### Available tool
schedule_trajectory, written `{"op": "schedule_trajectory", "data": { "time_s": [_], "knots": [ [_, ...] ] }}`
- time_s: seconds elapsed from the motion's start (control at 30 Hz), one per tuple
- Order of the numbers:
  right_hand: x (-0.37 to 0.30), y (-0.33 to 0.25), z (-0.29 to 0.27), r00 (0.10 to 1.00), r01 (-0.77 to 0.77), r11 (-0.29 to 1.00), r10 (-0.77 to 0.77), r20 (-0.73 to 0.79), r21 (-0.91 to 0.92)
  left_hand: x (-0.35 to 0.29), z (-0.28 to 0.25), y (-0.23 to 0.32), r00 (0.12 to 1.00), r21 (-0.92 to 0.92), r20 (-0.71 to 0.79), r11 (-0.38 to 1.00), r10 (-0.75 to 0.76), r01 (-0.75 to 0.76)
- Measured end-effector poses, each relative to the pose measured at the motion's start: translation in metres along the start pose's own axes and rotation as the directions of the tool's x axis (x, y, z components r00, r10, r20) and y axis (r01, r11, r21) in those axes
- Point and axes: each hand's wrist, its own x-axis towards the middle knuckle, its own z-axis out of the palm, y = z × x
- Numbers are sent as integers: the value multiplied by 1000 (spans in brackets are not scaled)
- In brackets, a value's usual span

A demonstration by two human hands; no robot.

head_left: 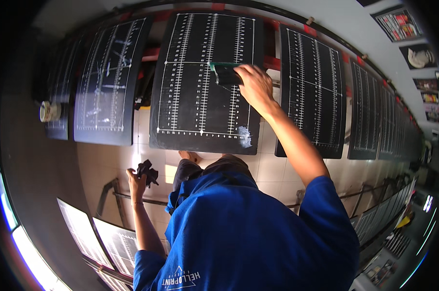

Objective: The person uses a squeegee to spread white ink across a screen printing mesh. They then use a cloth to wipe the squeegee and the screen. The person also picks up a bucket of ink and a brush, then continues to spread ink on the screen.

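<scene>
In front of me lies a black board (190,140) printed with white ruled lines and tick marks. My right hand (256,88) grips a squeegee-like scraper (227,75) with a green edge and dark body, held over the board's upper middle. Whether its edge touches the surface I cannot tell. A whitish smear (244,137) marks the board's near right corner. Off to the left, below the board's level, my left hand (136,183) is closed on a crumpled dark cloth (148,173).
Similar ruled boards stand in a row on both sides, a scuffed one (103,104) to the left and another (312,97) to the right. A pale round container (49,112) sits at far left. Red-and-black rails (272,63) run behind. More panels (83,228) lie at lower left.
</scene>
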Motion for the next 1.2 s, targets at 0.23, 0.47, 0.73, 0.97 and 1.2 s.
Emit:
{"op": "schedule_trajectory", "data": {
  "time_s": [0.23,0.47,0.73,0.97,1.2],
  "knots": [
    [19,-1,24,982,-143,979,158,101,-147,100,-48,-137,987,-123,-24,980,-161,157],
    [-81,-90,27,910,-414,889,395,-126,-198,201,-114,-263,851,-195,123,828,-511,525],
    [-151,-194,50,699,-714,653,647,-304,-254,282,-174,-312,860,-126,274,870,-431,476],
    [-121,-259,60,456,-885,394,843,-286,-248,318,-139,-328,879,-175,357,902,-315,395],
    [-89,-206,0,176,-750,-235,830,529,618,338,-115,-331,910,-183,351,937,-221,298]
  ]
}}
